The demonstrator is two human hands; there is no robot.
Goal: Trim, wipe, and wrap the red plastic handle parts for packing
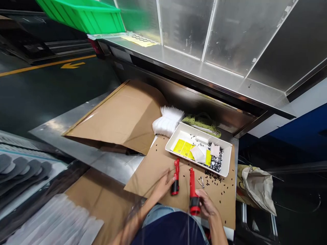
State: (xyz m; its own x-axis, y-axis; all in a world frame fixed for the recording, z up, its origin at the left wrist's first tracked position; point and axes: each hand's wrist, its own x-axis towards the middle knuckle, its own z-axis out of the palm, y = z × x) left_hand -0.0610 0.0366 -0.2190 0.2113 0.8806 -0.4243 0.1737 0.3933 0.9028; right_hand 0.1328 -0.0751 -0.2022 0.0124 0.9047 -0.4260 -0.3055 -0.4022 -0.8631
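The right hand [206,204] is curled around the lower part of a long red plastic tool with a black band [192,183], which points toward twelve o'clock. The left hand [163,186] has its thumb and fingers spread apart; its fingertips reach the black grip of a shorter red-and-black plastic tool [175,175] at its two o'clock, though whether they press on it I cannot tell. That tool lies on a flat brown cardboard sheet [150,172] covering part of a grey metal table [114,165].

Near twelve o'clock from the right hand lies a small silver metal hand tool [201,182], and at one o'clock tiny black pieces [211,177] are scattered. Beyond them, at one o'clock from both hands, a shallow white rectangular tray [171,140] holds yellow printed labels [182,147], pale crumpled sheets [199,153] and more black pieces. An olive-green cloth bag [201,124] lies behind it.

At twelve o'clock from the left hand sits a stack of thin white sheets [168,120]; toward eleven, a large brown cardboard carton [120,115]. Farther along eleven, a bright green plastic bin [87,18] rests on a metal shelf [178,56].
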